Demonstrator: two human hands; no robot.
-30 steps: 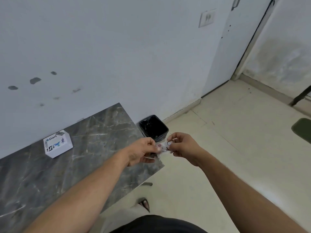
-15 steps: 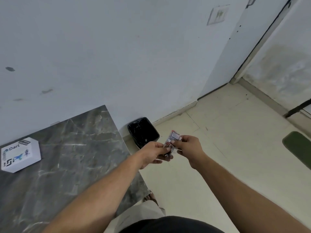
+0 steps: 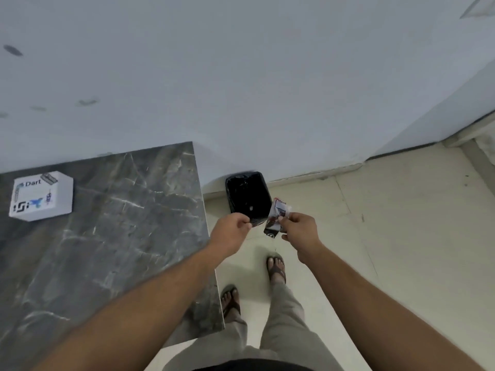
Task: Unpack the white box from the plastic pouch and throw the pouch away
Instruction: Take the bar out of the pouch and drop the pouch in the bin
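Plastic pouch (image 3: 276,216), crumpled and printed in red and black, is pinched between the fingers of your right hand (image 3: 300,228), beside the near right corner of the black bin (image 3: 247,198) on the tiled floor (image 3: 401,236). Your left hand (image 3: 230,231) is curled closed with its fingertips together in front of the bin's near edge; whether it grips anything cannot be told. White box (image 3: 41,195) with "Dart" printing rests on the grey marble tabletop (image 3: 120,236), well apart from both hands, near the wall (image 3: 241,89).
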